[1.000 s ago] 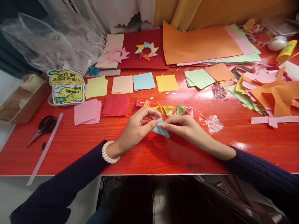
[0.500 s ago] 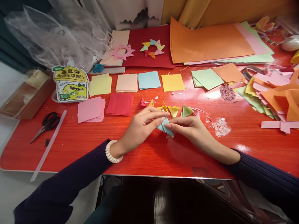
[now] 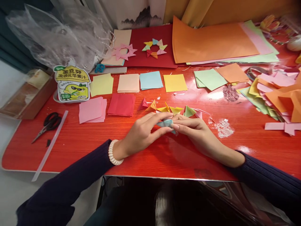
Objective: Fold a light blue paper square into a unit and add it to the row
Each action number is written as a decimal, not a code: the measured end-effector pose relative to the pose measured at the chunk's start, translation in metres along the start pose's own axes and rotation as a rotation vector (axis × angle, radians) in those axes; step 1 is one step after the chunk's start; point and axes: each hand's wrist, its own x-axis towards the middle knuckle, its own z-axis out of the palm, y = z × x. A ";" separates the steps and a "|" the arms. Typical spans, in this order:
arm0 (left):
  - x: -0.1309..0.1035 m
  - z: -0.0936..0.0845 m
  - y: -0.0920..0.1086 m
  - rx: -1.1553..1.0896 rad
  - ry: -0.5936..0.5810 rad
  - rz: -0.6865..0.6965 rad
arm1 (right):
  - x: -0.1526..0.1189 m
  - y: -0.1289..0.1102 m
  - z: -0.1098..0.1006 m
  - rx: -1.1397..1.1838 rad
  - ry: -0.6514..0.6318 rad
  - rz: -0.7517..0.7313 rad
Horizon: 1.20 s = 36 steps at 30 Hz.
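Between both hands, above the red table point(image 3: 141, 163), is a small folded light blue paper point(image 3: 167, 123). My left hand point(image 3: 147, 128) pinches it from the left, thumb below and fingers above. At its right end, my right hand point(image 3: 194, 128) grips it between thumb and fingers, which hide part of it. Just beyond the hands lies a row of folded paper pieces: a red one point(image 3: 143, 104), an orange one point(image 3: 152, 105), yellow ones point(image 3: 176, 110), a green one point(image 3: 189, 111) and a pink one partly covered by my right hand.
Square paper stacks, including blue point(image 3: 151, 80) and red point(image 3: 121, 104), lie farther back. Two folded paper rings, one multicoloured point(image 3: 148, 44), rest on larger sheets. Scissors point(image 3: 51, 121) and a plastic strip point(image 3: 50, 145) are at left, paper scraps point(image 3: 282, 91) at right.
The light blue paper has been turned and now shows a narrower, folded face. My left fingers and thumb have shifted to pinch its top and bottom edges.
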 end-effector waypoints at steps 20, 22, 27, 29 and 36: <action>-0.003 0.000 0.005 -0.102 0.025 -0.109 | -0.002 0.003 0.003 -0.375 0.205 -0.292; -0.004 0.002 0.005 -0.111 0.021 -0.138 | -0.002 0.003 0.003 -0.286 0.199 -0.242; -0.008 0.005 0.004 -0.172 0.021 -0.189 | -0.002 0.000 0.005 -0.382 0.107 -0.278; -0.008 0.006 0.004 -0.132 0.028 -0.161 | -0.002 0.000 0.006 -0.467 0.113 -0.334; -0.006 0.000 0.002 0.152 -0.052 0.019 | -0.003 0.001 0.004 -0.583 0.181 -0.398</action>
